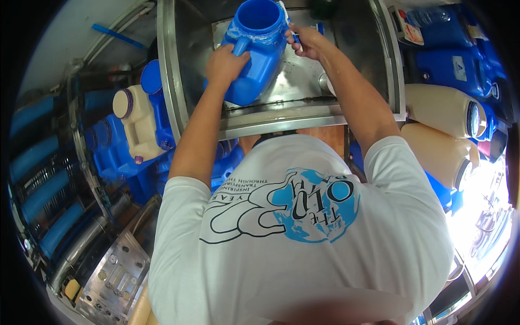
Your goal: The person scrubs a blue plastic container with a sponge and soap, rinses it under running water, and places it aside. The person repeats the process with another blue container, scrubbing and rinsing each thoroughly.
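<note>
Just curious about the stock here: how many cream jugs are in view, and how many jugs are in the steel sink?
cream jugs: 3 (one left, two right)
blue jug in the sink: 1
Total: 4

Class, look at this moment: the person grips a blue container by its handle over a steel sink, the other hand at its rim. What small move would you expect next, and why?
Probably a stroke of the tool around the mouth. The left hand grips the handle of the blue container, steadying it tilted in the steel sink. The right hand holds a small white-and-blue tool, possibly a brush, against the open rim.
</note>
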`<state>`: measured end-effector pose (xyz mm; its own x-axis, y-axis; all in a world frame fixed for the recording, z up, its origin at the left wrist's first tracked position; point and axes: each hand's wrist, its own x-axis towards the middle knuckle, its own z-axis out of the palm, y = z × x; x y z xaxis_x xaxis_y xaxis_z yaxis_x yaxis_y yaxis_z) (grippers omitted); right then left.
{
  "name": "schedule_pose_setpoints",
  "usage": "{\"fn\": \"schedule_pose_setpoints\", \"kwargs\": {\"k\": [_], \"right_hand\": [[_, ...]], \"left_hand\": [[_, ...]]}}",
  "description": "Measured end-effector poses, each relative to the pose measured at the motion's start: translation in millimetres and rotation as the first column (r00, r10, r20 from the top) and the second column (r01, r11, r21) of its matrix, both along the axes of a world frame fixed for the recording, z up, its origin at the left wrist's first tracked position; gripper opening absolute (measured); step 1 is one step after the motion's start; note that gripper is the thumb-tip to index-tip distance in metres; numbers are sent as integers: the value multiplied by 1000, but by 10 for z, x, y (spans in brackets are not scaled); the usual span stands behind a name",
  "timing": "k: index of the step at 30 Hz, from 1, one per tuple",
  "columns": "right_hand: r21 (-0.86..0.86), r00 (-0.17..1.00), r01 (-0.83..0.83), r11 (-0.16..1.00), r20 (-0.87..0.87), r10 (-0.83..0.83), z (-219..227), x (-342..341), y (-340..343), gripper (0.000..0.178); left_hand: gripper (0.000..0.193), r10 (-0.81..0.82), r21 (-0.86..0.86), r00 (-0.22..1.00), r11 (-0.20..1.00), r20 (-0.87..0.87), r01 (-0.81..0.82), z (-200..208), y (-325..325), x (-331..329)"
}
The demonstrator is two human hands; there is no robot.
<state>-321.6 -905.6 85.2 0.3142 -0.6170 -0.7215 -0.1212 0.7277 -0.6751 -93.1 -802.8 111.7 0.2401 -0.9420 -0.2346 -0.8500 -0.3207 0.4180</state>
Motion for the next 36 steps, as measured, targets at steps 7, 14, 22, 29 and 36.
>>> {"fn": "schedule_pose_setpoints", "kwargs": {"k": [7, 14, 22, 29, 36], "right_hand": [[-541, 753, -580, 610, -642, 147, -439, -111, 863, 42], [-419, 591, -799, 431, -680, 433, -9, 292, 326, 46], [-299, 722, -652, 697, -526, 450, 64, 368, 257, 53], [-278, 467, -840, 466, -807, 362, -99, -496, 0, 47], [-341, 503, -780, 524, -840, 202, -331, -809, -9, 46]], "left_hand": [[52, 25, -11, 998, 1000, 60, -24, -69, 57, -13], [53, 21, -1, 997, 1000, 76, -21, -87, 54, -22], [52, -15, 6, 998, 1000, 67, 15, -43, -7, -17], [66, 33, -15, 999, 999, -16, -33, -70, 36, 23], [61, 78, 5, 978, 997, -194, -79, -464, -88, 278]]}}
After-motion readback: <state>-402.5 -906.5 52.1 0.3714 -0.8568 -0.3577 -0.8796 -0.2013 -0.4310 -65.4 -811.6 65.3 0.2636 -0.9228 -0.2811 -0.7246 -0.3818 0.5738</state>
